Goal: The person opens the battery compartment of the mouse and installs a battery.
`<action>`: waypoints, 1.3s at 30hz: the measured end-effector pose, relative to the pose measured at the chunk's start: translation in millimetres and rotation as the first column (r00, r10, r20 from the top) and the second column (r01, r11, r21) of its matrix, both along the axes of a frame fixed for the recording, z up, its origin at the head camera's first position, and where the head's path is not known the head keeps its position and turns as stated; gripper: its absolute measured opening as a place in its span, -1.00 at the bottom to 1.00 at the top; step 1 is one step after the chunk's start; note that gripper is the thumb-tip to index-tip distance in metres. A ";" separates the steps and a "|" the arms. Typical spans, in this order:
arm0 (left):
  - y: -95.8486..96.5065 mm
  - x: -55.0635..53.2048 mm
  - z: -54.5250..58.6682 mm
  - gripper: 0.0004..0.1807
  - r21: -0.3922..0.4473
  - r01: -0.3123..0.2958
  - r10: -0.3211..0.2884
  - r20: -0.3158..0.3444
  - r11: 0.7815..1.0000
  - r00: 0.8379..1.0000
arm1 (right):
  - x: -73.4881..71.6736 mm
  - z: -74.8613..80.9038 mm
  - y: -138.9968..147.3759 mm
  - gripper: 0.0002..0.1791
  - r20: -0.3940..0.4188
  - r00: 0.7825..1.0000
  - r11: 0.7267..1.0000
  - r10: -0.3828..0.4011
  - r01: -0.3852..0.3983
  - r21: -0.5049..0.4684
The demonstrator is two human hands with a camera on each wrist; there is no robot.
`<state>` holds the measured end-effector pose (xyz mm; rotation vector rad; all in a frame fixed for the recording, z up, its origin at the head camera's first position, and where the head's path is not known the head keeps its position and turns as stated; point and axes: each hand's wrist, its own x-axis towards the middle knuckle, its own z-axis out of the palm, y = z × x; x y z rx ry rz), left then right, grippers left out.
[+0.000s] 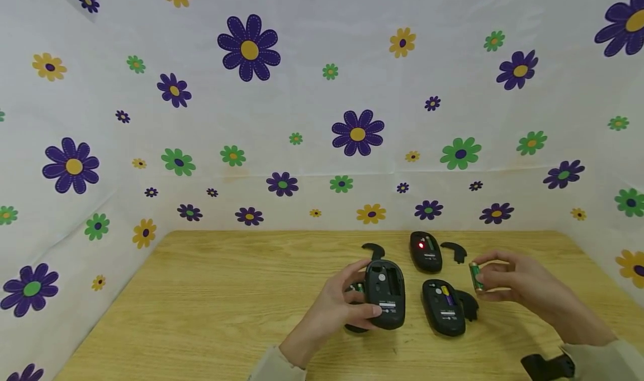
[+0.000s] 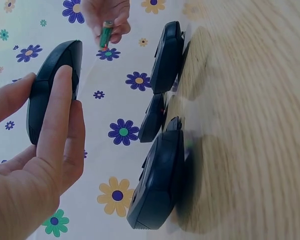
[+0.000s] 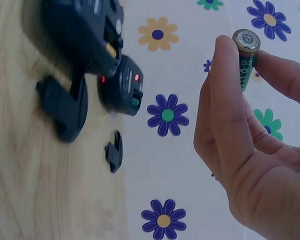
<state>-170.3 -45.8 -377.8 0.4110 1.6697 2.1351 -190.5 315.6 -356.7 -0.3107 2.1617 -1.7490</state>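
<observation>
In the head view my left hand point(image 1: 334, 300) grips a black computer mouse point(image 1: 386, 319) raised above the table, underside towards me, its long battery slot open and looking vacant. The left wrist view has that mouse point(image 2: 42, 102) edge-on between thumb and fingers. My right hand point(image 1: 523, 286) pinches a green battery point(image 1: 475, 276) upright between thumb and fingertips, off to the right of the mice. Its flat metal end point(image 3: 247, 39) faces the right wrist camera. Behind the held mouse, mostly hidden, lies another mouse point(image 1: 356, 329) with a green battery point(image 1: 356, 287) showing.
On the wooden table point(image 1: 226, 297) lie an upturned mouse point(image 1: 426, 260) with a red light and another point(image 1: 445, 319) with a yellow and purple battery. Loose black covers point(image 1: 455, 252) lie beside them, one cover point(image 1: 470, 305) at the nearer mouse's right. A flowered cloth point(image 1: 312, 101) hangs behind.
</observation>
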 end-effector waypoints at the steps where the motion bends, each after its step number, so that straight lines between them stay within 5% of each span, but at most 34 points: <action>1: 0.5 0.2 0.1 -0.06 -0.004 0.000 0.000 -0.003 1.000 1.000 | 0.1 1.3 -2.5 -0.77 -0.005 1.000 1.000 -0.003 0.003 0.003; 18: 9.8 5.7 7.3 -0.07 0.009 0.009 -0.009 0.005 1.000 1.000 | -1.9 10.4 -34.2 -0.81 -0.117 0.991 0.979 0.070 -0.090 -0.185; 39: 19.6 4.1 13.7 -0.13 0.001 0.025 -0.025 0.011 1.000 1.000 | -2.9 27.8 -77.3 -0.78 -0.160 0.985 0.981 0.062 -0.090 -0.173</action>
